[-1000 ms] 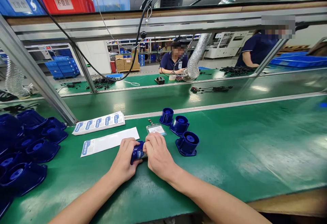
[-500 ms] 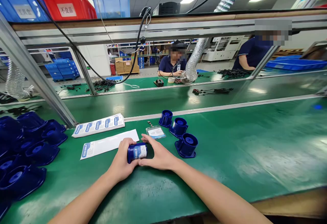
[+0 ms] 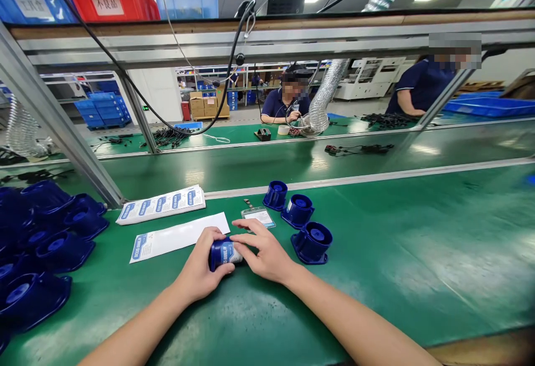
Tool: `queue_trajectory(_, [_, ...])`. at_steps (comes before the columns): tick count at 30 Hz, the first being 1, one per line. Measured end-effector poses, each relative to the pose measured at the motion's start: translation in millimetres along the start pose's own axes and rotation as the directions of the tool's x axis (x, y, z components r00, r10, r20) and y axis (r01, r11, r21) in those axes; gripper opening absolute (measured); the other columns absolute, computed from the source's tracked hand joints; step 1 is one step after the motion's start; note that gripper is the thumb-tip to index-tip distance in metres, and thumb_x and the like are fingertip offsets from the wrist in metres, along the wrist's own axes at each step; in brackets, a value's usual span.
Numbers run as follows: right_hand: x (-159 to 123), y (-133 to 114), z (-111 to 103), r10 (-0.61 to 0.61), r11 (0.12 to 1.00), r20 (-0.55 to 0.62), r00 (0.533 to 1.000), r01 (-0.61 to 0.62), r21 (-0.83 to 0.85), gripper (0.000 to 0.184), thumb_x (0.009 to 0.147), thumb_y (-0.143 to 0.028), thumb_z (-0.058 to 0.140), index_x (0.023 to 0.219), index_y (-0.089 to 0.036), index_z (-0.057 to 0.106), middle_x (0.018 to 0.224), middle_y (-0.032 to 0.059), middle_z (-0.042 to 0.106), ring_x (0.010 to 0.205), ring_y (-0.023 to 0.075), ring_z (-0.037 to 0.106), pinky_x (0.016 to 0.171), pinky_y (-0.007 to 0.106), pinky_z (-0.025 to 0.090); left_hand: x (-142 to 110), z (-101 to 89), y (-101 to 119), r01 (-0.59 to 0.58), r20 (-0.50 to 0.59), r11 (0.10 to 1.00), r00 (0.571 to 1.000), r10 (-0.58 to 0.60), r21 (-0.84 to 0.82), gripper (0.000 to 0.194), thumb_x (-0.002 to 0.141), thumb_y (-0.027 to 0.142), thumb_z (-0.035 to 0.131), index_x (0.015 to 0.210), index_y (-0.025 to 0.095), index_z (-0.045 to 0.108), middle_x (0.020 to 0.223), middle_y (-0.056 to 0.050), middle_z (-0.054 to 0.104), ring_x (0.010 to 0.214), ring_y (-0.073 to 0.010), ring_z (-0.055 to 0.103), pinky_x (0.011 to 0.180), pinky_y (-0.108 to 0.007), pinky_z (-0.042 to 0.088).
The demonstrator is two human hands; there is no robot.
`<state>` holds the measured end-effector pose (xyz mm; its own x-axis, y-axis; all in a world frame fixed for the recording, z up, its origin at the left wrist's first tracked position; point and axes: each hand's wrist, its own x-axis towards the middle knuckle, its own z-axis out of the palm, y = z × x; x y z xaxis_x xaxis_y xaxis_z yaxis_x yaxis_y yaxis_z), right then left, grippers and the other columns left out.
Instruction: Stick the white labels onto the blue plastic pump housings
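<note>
My left hand (image 3: 200, 268) is wrapped around a dark blue plastic housing (image 3: 214, 254), which lies tilted on its side. A blue-and-white printed label (image 3: 229, 251) sits on the housing's curved wall. Against the right part of that label rest the fingertips of my right hand (image 3: 263, 252), its fingers stretched out and apart. Just behind is a label strip (image 3: 175, 238) with one printed label left at its left end. Farther back lies a stack of label sheets (image 3: 163, 204). The underside of the held housing is hidden.
Three blue housings (image 3: 312, 243) stand to the right, and many more are piled (image 3: 54, 252) at the left. A clear badge holder (image 3: 258, 217) lies behind my hands. A metal post (image 3: 90, 149) rises at left. Two people (image 3: 276, 107) sit across the green bench (image 3: 397, 243).
My right hand has shifted from gripping around the housing's end to laying its fingers on the label. The left hand keeps its hold. The camera view has moved slightly.
</note>
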<state>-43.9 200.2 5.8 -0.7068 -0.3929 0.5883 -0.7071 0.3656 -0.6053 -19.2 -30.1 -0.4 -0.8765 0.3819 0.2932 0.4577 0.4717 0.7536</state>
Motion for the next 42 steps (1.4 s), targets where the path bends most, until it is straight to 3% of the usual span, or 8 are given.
queue_trajectory(7, [0,-13,10,-0.159,0.982,-0.086,0.984,0.149,-0.118,0.016,0.099,-0.011,0.058,0.09,-0.02,0.068,0.094,0.0058,0.073,0.102,0.0246,0.063,0.111,0.056,0.046,2,-0.6,3,0.002,0.0,1.0,1.0,-0.002,0.015,0.047,0.087,0.022,0.075,0.124,0.025,0.047,0.129,-0.009,0.05,0.122,-0.0255,0.054,0.11,-0.045,0.045])
queue_trajectory(13, [-6,-28,8,-0.3,0.898,-0.114,0.947,0.24,-0.37,0.02,0.095,-0.001,0.055,0.093,-0.019,0.06,0.092,0.0035,0.072,0.101,0.024,0.065,0.113,0.061,0.038,5,-3.6,6,0.049,-0.005,0.999,0.999,-0.049,0.017,0.046,0.087,0.027,0.076,0.122,0.024,0.046,0.124,-0.006,0.053,0.116,-0.0237,0.056,0.106,-0.043,0.046])
queue_trajectory(17, [-7,-22,0,-0.361,0.886,-0.046,0.932,0.327,-0.328,0.024,0.098,-0.005,0.059,0.112,-0.024,0.064,0.103,0.004,0.074,0.114,0.0264,0.065,0.119,0.062,0.037,5,-6.4,6,0.073,0.005,0.997,0.997,-0.073,0.007,0.044,0.088,0.034,0.075,0.121,0.025,0.046,0.122,-0.005,0.055,0.114,-0.023,0.057,0.104,-0.041,0.048])
queue_trajectory(19, [-7,-13,-4,-0.245,0.953,-0.019,0.969,0.237,-0.188,0.05,0.096,-0.019,0.072,0.142,-0.028,0.054,0.129,0.0096,0.069,0.13,0.03,0.06,0.119,0.06,0.041,5,-7.6,6,0.082,0.013,0.997,0.997,-0.082,0.008,0.045,0.089,0.036,0.075,0.122,0.025,0.046,0.123,-0.005,0.055,0.116,-0.0237,0.057,0.104,-0.041,0.048])
queue_trajectory(21, [-9,-5,-6,-0.008,1.0,0.063,0.998,0.009,-0.019,0.106,0.084,-0.034,0.089,0.166,-0.027,0.023,0.153,0.0167,0.053,0.143,0.0333,0.051,0.118,0.057,0.046,3,-9.3,8,0.092,0.023,0.996,0.995,-0.092,0.016,0.047,0.089,0.036,0.075,0.124,0.025,0.046,0.127,-0.006,0.055,0.119,-0.0246,0.057,0.105,-0.042,0.048])
queue_trajectory(23, [-9,2,-5,0.173,0.977,0.196,0.965,-0.192,0.087,0.133,0.072,-0.041,0.098,0.171,-0.026,0.011,0.16,0.0189,0.046,0.147,0.0351,0.048,0.119,0.056,0.046,2,-11.9,10,0.099,0.044,0.995,0.994,-0.1,0.025,0.047,0.09,0.035,0.074,0.127,0.026,0.045,0.13,-0.007,0.054,0.12,-0.0244,0.057,0.106,-0.042,0.048])
queue_trajectory(29, [-6,7,6,0.292,0.924,0.255,0.922,-0.341,0.174,0.077,0.076,-0.039,0.093,0.145,-0.021,0.064,0.142,0.0135,0.067,0.132,0.0362,0.063,0.116,0.056,0.048,3,-17.9,10,0.083,0.075,0.996,0.994,-0.085,0.025,0.043,0.092,0.032,0.07,0.128,0.026,0.046,0.132,-0.007,0.052,0.12,-0.0232,0.055,0.107,-0.042,0.048])
queue_trajectory(42, [-7,18,3,0.299,0.847,0.306,0.904,-0.399,0.351,0.081,0.074,-0.047,0.093,0.145,-0.02,0.066,0.141,0.0095,0.07,0.134,0.0353,0.064,0.119,0.051,0.05,6,-11.4,12,0.091,-0.061,0.996,0.994,-0.092,-0.017,0.042,0.08,0.039,0.084,0.111,0.022,0.062,0.114,-0.005,0.064,0.109,-0.0221,0.062,0.097,-0.037,0.05])
